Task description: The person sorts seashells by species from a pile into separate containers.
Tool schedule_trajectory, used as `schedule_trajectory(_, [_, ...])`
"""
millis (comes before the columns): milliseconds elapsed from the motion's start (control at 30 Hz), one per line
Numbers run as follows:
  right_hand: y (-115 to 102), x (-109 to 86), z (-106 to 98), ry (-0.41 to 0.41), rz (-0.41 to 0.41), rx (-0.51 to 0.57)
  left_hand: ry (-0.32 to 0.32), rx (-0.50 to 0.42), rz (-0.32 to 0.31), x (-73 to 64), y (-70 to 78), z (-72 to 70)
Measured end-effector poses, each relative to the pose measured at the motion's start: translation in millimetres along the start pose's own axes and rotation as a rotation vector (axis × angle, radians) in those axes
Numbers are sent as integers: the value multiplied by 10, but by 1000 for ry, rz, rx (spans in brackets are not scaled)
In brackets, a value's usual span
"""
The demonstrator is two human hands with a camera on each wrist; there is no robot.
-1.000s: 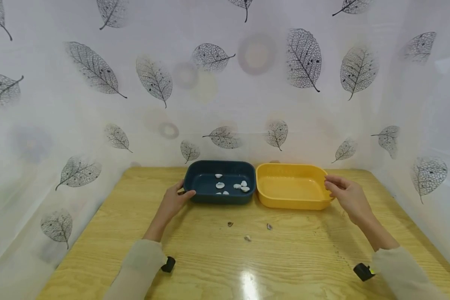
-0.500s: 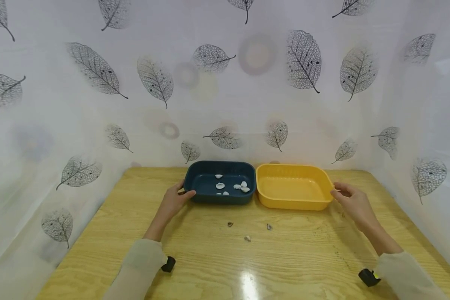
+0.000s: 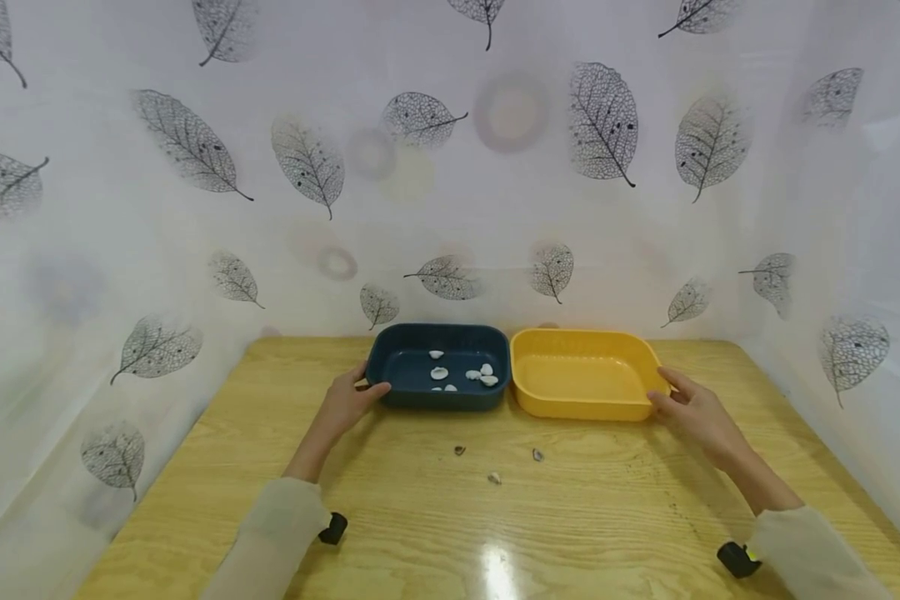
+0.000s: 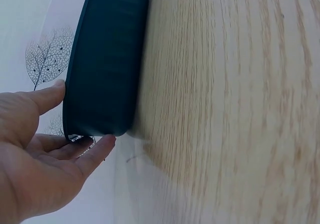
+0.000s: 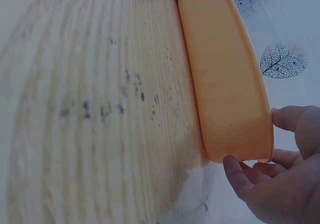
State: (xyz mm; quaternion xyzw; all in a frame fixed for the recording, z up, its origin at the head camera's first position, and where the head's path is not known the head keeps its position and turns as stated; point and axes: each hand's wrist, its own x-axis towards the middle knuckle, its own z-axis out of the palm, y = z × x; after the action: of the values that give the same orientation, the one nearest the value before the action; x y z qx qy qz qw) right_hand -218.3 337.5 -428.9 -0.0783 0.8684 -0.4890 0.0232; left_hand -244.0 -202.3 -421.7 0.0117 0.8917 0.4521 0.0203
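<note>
A dark blue plastic tray [image 3: 420,364] and a yellow plastic tray [image 3: 570,375] stand side by side at the back of the table. Several white seashells [image 3: 439,373] lie inside the blue one. My left hand [image 3: 347,402] holds the blue tray at its front left corner; in the left wrist view the thumb [image 4: 54,95] is at the rim and the other fingers are against the end wall. At the other end, my right hand [image 3: 697,417] holds the yellow tray's front right corner, thumb [image 5: 286,118] on the rim, fingers at the end wall.
Three small shells, a dark one [image 3: 460,450], a greyish one [image 3: 537,455] and a pale one [image 3: 494,478], lie on the wooden table [image 3: 390,525] before the trays. A leaf-printed white curtain [image 3: 450,192] surrounds the back and sides.
My right hand has gone from the yellow tray's right rim, briefly out to its right side, to a hold on its front right corner. The left hand stays on the blue tray.
</note>
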Motion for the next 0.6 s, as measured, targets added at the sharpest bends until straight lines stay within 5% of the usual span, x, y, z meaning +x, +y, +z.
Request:
schedule_trajectory(267, [18,3,38,0,12,49,25,31,16,-18,-31,31])
schedule_trajectory(600, [37,-29,52,-8,-25,65,173,145,46,-179,86,120])
